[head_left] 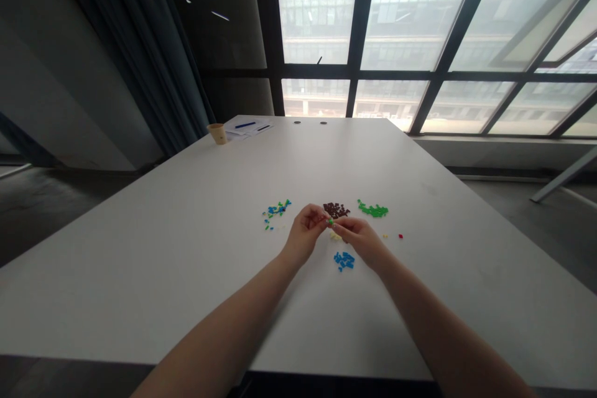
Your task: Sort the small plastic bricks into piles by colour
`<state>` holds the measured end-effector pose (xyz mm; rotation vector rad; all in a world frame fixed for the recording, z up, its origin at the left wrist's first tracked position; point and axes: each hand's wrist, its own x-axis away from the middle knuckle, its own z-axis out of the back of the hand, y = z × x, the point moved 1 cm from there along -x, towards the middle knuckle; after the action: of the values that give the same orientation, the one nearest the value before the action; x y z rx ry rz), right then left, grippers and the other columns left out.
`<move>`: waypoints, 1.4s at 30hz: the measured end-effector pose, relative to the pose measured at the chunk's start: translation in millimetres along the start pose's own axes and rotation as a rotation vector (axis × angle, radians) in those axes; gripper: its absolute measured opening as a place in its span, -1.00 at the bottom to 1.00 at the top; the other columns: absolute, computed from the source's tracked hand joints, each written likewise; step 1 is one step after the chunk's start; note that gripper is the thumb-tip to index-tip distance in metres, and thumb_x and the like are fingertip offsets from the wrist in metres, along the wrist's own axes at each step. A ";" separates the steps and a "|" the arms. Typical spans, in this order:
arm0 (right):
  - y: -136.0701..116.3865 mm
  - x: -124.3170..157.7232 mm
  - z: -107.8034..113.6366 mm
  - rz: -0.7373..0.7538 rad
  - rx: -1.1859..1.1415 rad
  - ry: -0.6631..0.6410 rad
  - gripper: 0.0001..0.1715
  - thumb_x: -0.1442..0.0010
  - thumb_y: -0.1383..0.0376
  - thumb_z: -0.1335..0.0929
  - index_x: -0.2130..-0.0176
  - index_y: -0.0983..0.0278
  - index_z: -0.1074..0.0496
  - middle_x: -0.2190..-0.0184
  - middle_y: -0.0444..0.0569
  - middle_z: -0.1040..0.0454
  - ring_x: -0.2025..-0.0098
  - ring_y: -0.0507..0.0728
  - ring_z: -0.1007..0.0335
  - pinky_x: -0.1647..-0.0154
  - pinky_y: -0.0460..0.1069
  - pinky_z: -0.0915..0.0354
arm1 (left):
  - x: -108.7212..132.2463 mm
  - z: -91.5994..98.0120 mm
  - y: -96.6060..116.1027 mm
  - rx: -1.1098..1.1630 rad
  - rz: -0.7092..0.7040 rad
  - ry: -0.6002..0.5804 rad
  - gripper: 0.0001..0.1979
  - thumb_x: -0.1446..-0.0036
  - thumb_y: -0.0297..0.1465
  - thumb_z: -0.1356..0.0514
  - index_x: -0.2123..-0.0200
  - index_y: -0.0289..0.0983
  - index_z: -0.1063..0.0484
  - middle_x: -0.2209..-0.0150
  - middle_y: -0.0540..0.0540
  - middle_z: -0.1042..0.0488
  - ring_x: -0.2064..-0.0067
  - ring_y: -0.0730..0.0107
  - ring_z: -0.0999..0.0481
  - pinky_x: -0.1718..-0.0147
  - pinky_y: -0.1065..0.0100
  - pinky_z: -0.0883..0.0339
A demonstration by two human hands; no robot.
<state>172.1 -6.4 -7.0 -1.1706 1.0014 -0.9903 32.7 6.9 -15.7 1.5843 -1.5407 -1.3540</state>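
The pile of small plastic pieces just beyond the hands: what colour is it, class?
Dark brown small plastic pieces, clearest in the head view.

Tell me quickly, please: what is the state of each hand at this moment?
Left hand: closed, pinching a small green plastic brick.
Right hand: closed, pinching the same brick.

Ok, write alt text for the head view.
A person's left hand and right hand pinch a small green plastic brick over a white table, among piles of brown bricks, green bricks and blue bricks, with windows beyond.

No readable text; far papers (247, 127) too small.
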 end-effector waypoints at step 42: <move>-8.3 0.6 49.5 0.434 0.917 0.262 -0.75 -0.12 0.19 -0.28 0.36 0.25 -0.51 0.56 -0.09 -0.39 0.48 0.03 -0.26 0.35 -0.07 -0.17 | 0.3 9.0 -0.9 -0.703 0.050 -0.072 -0.81 -0.03 -0.32 -0.13 0.27 -0.25 -0.37 0.25 -0.09 -0.43 0.32 0.43 -0.39 0.30 0.37 -0.29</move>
<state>219.2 4.2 6.6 -0.0623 0.7963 -1.0753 24.9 9.1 -19.7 1.0555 -0.9581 -1.6886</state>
